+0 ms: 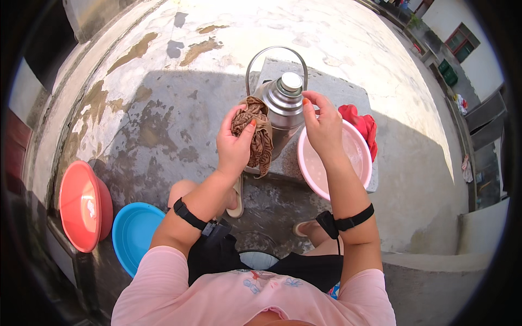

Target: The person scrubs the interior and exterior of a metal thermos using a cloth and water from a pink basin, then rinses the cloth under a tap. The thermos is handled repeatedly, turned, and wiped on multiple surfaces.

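Observation:
A silver metal thermos flask with a round stopper and a raised hoop handle stands on a grey stone slab in front of me. My left hand is closed on a crumpled brown patterned cloth, which lies against the flask's left side. On the other side, my right hand has its thumb and fingers at the flask's shoulder, by the lower right end of the handle. Its fingertips seem to pinch there. Below my right wrist is a pink basin with what looks like water in it.
Red cloth sits behind the pink basin on the slab. To my left, a coral basin leans on its side beside a blue basin. The concrete ground has wet patches. A low wall rises at right.

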`<action>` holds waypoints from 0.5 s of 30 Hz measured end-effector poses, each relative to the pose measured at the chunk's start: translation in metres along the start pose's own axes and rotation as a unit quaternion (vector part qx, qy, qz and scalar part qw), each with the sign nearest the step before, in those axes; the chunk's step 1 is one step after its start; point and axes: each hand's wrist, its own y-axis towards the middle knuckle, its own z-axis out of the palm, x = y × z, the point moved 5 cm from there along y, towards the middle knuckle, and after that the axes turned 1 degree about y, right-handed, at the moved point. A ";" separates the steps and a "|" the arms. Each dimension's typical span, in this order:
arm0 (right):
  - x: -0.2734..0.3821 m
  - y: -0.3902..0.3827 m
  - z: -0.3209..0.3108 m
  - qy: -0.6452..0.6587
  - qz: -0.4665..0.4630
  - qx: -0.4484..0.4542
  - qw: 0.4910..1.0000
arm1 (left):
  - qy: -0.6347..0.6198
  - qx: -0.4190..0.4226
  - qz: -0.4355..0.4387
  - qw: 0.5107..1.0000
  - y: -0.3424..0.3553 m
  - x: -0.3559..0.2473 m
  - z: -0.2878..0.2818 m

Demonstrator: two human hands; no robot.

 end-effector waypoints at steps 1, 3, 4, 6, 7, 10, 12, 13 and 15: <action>0.008 0.015 0.001 -0.015 -0.118 -0.086 0.989 | 0.070 -0.002 0.047 0.996 0.006 -0.008 0.005; 0.000 0.049 0.025 0.054 -0.106 -0.103 0.988 | 0.198 0.002 0.168 0.966 0.018 -0.021 0.025; -0.005 0.057 0.034 0.089 -0.101 -0.110 0.985 | 0.207 0.035 0.189 0.959 0.023 -0.020 0.038; -0.020 0.064 0.053 0.061 -0.038 -0.060 0.996 | 0.307 0.065 0.237 0.919 0.030 -0.016 0.058; -0.027 0.066 0.062 0.047 -0.001 -0.038 0.998 | 0.365 0.047 0.268 0.890 0.035 -0.015 0.064; -0.029 0.061 0.063 0.036 -0.021 -0.071 0.997 | 0.346 0.065 0.172 0.920 0.069 -0.007 0.058; -0.027 0.059 0.061 0.038 -0.036 -0.075 0.996 | 0.333 0.088 0.018 0.939 0.102 0.003 0.054; -0.026 0.059 0.061 0.020 -0.033 -0.070 0.997 | 0.340 0.109 -0.017 0.934 0.121 0.005 0.056; -0.021 0.059 0.060 -0.006 -0.059 -0.088 0.994 | 0.346 0.148 -0.089 0.922 0.152 0.009 0.061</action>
